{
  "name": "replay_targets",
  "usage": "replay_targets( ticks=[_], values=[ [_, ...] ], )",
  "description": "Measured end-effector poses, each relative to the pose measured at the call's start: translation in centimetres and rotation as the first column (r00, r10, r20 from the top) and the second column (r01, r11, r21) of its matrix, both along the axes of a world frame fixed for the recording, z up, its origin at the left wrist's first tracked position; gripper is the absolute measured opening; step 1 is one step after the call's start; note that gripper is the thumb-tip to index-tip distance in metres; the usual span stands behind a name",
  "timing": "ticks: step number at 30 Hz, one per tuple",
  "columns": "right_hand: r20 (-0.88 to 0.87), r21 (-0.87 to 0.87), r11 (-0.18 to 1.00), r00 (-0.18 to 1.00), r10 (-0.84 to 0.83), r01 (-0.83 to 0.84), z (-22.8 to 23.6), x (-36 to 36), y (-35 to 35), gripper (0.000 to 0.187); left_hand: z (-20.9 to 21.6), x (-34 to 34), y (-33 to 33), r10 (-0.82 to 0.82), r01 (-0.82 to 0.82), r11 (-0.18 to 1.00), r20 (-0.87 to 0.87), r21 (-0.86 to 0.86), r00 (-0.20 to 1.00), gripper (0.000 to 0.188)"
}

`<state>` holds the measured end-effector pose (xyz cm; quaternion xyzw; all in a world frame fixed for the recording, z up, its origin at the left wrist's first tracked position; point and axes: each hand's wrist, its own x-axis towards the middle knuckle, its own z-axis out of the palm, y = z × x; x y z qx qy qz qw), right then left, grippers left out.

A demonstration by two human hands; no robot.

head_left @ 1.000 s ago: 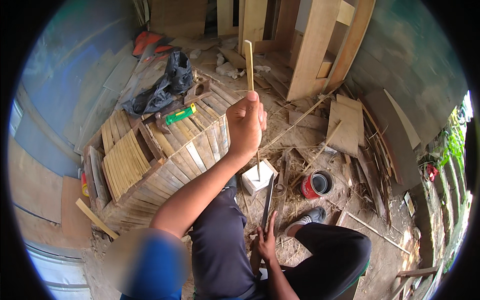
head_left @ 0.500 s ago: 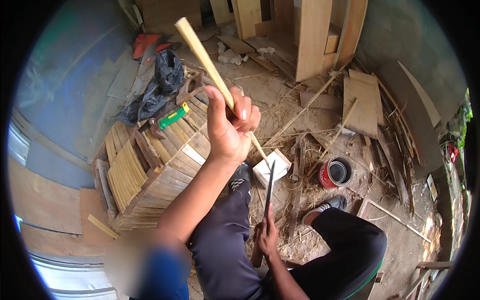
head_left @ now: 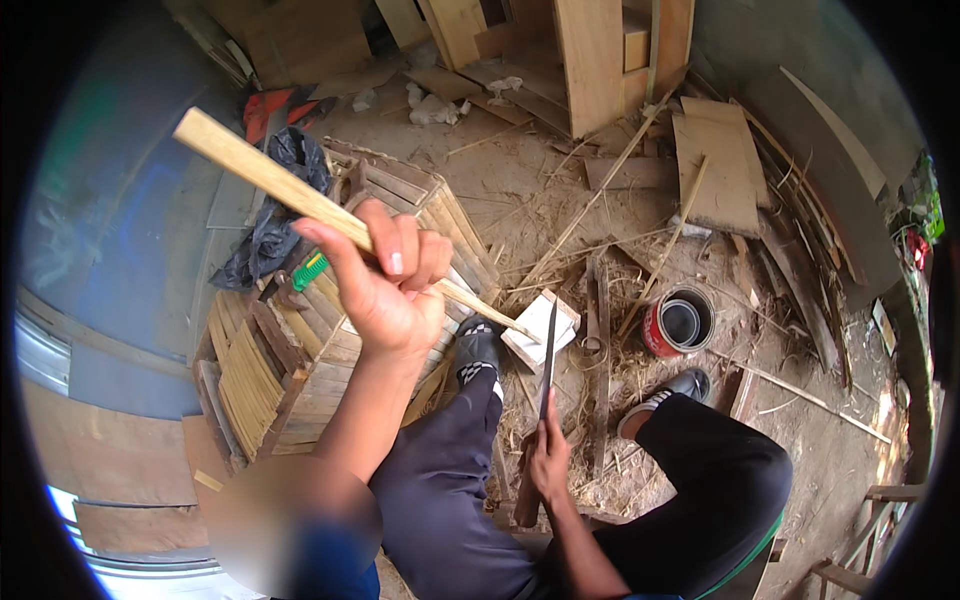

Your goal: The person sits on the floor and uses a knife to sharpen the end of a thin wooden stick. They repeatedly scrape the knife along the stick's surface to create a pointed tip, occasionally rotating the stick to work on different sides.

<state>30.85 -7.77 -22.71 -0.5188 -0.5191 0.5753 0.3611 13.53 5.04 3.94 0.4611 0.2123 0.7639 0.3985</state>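
My left hand (head_left: 385, 285) is closed around a long pale wooden strip (head_left: 265, 178). Its upper end points to the far left, and its thin lower end slants down to a white-topped block (head_left: 537, 336) on the ground between my feet. In my right hand (head_left: 547, 460) is a long knife (head_left: 549, 352) with a narrow dark blade and what looks like a brown wooden handle. The blade points away from me and passes over the block, close to the strip's tip; whether they touch I cannot tell.
Left stands a slatted bench (head_left: 330, 385) piled with cut strips (head_left: 238, 375), a green-handled tool (head_left: 310, 270) and a black plastic bag (head_left: 262, 240). A red can (head_left: 676, 322) sits right of the block. Shavings, boards (head_left: 722, 165) and long sticks litter the ground.
My left hand has moved left and slightly down, tilting the strip's upper end far to the left and lower. The knife stays near the block with only a small shift.
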Motion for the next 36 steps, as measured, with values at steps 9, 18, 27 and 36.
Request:
replay_targets(
  ticks=[9,18,27,36],
  values=[
    [0.045,0.153,0.985,0.995,-0.086,0.078,-0.7,-1.2,0.0,0.059,-2.9,-1.2,0.4,0.083,-0.064,0.993,0.211,-0.095,0.974,0.068],
    [-0.366,-0.004,0.984,0.916,-0.167,0.177,2.8,1.2,1.9,0.059,-1.2,-2.2,-2.9,0.174,-0.174,0.985,0.063,-0.001,0.983,0.068],
    [0.056,0.202,0.979,0.998,0.015,-0.026,0.6,-0.1,0.2,0.06,-1.1,-0.3,-2.5,0.271,-0.271,0.962,0.021,0.018,0.962,0.069],
    [-0.214,0.418,0.902,0.977,-0.016,0.106,0.3,-0.5,0.3,0.063,-1.2,0.1,-2.1,0.143,-0.143,0.99,0.009,0.019,0.99,0.071]
  ],
)
